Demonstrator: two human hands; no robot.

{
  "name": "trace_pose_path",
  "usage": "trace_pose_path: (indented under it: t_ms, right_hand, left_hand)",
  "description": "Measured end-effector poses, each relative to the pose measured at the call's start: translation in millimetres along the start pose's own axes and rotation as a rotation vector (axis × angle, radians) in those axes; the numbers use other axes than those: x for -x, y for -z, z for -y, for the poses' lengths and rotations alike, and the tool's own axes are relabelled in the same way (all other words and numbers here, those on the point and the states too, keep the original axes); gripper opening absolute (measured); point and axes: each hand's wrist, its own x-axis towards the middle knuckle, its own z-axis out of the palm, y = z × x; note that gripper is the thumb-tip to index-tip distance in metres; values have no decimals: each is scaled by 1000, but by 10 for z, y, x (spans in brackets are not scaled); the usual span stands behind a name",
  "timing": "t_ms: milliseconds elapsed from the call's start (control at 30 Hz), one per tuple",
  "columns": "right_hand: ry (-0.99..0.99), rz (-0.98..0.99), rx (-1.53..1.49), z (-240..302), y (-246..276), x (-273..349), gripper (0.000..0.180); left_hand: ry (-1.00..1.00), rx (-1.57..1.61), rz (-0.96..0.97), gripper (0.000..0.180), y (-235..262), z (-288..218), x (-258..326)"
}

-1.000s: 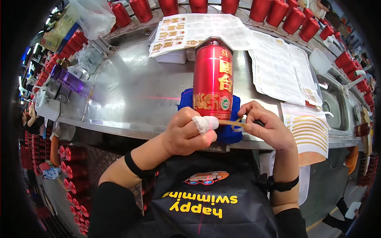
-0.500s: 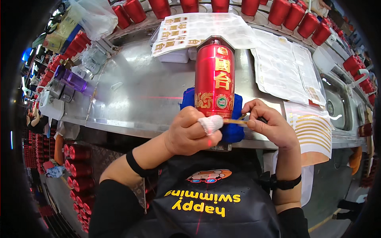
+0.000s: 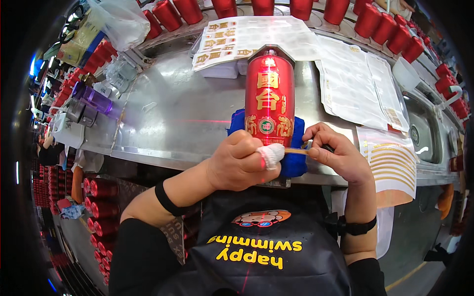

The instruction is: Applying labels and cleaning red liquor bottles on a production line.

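A red metallic bottle with gold lettering and dragon decals lies in a dark angular holder, its near end on a blue cloth pad. At that near end, my left hand is closed, a white cloth cover on one finger pressing the left end of a narrow gold decal strip. The strip's right end is pinched between the thumb and finger of my right hand. A dark, thin-handled tool also shows in my right hand; its kind is unclear. My left fingers partly hide the bottle's near end.
Sheets of gold decals lie behind the bottle, with white sheets to their right. A sheet of curved gold strips hangs over the bench edge near a sink. Red bottles line the back; more stand at lower left.
The bottle has turned leftward about its length, bringing a second dragon decal into sight at right. Both hands keep their hold on the strip. The whole view has shifted slightly.
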Motion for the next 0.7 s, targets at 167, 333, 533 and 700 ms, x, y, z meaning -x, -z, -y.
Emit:
trace_pose_path:
  t_ms: [167,333,533,700]
  right_hand:
    - [15,-15,-20,3,5,-14,23]
    - [13,8,21,-8,0,-34,23]
    - [4,11,-30,-33,4,-29,24]
    - [32,14,4,-56,10,-55,23]
  left_hand:
    - [-35,46,32,22,40,37,-11]
    - [118,33,-52,24,69,-41,-20]
    - [23,44,6,24,35,10,-60]
    - [150,68,-8,21,87,-55,-40]
